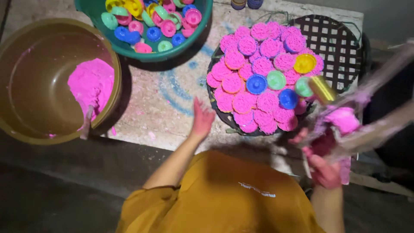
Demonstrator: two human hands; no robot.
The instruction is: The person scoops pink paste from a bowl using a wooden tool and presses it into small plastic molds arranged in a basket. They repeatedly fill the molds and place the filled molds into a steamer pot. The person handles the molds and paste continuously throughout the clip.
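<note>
A: Pink powder [343,118], one mound, lay in a clear plastic bag [371,125] at the right, beside the tray [340,47]. Right hand [323,170] had its grip closed on the bag's lower edge.

B: Left hand [202,118]?

A: Open, fingers spread, empty, above the surface [172,90]. Bag best kept level, I judged.

B: Surroundings?

A: Pink moulded cakes [243,101] with coloured caps [276,80] crowded the tray; brown basin [26,86] of powder left; green tub [129,49] of caps behind.

Free room: bare floor [172,92] between brown tub [113,64] and round tray [340,39].
Obstacles: green basin [202,26] behind, pink moulded cakes [241,101] crowding tray.
</note>
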